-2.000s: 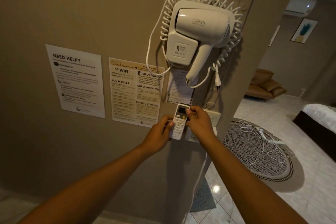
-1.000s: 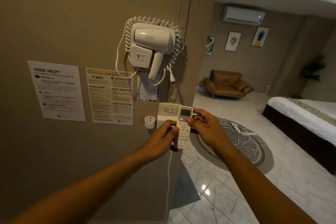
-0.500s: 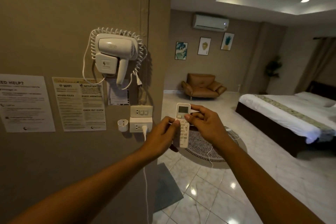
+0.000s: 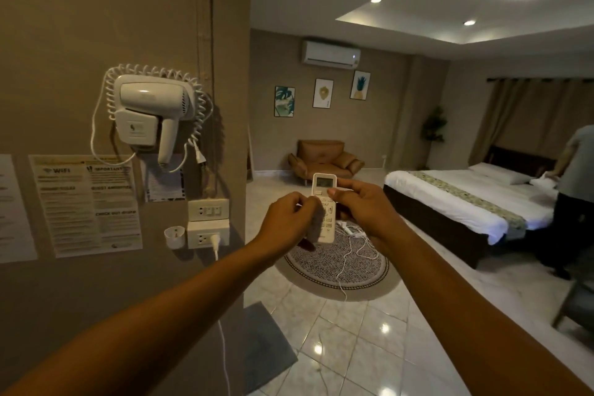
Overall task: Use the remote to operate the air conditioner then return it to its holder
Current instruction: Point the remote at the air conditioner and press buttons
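1. Remote (image 4: 324, 202) held upright out in front at arm's length, both hands on it, screen end on top and facing back toward the camera, presumably so the display can be read while the top end aims across the room

2. Left hand (image 4: 287, 219) curled around the lower left edge of the remote, fingers folded in behind it; judged to be there as a steadying grip rather than for pressing

3. Right hand (image 4: 363, 204) wrapped round the right side, thumb lying across the button area just under the screen; judged ready to press, though whether a button is actually down cannot be told

4. Air conditioner (image 4: 331, 55) mounted high on the far wall, well apart from the hands, above three framed pictures (image 4: 321, 93) and a brown armchair (image 4: 324, 157); clear line of sight from remote to unit, which explains standing at the wall corner facing the room

5. Small white cup-like fitting (image 4: 175, 236) on the near wall just beside the socket plates (image 4: 208, 223), below the hair dryer (image 4: 151, 112); possibly the holder, though not certain; empty now

6. Operating step judged in hand; return to the holder not yet done
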